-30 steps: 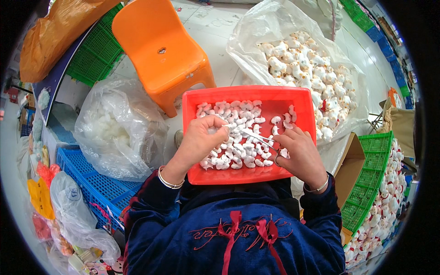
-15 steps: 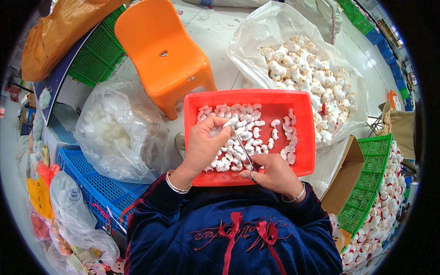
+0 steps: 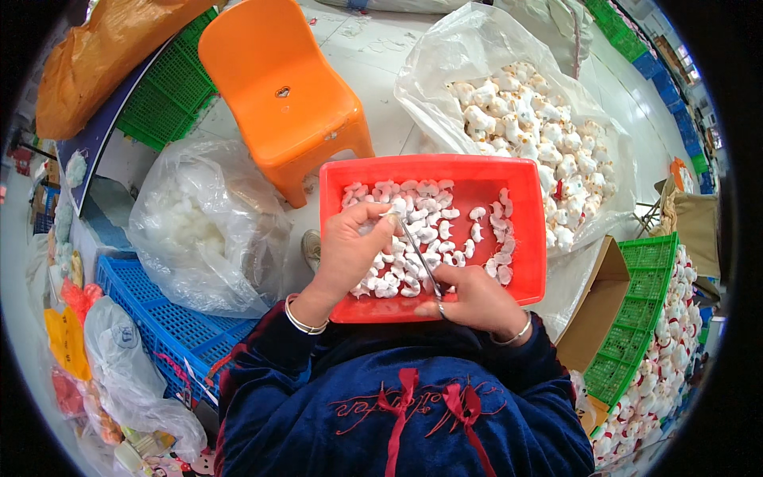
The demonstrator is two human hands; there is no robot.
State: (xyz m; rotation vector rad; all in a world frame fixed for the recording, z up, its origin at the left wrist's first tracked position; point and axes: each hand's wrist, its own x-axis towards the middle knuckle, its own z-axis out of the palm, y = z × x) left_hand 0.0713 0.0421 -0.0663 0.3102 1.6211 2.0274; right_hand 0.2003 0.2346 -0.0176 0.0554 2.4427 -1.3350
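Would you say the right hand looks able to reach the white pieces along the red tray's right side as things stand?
Probably yes: the right hand is near those white pieces with nothing between, though it holds a metal tool.

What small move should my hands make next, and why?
Perhaps ease the metal tool gently toward the white piece: your left hand pinches that piece, and your right hand holds the tool with its tip close by.

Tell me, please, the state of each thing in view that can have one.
Left hand, pinching a white piece
Right hand, gripping the tool
Tool, seemingly closed
Tray, partly filled with white pieces
Chair, upright
Left bag, holding white fluff
Right bag, open, holding white figures
Carton, open
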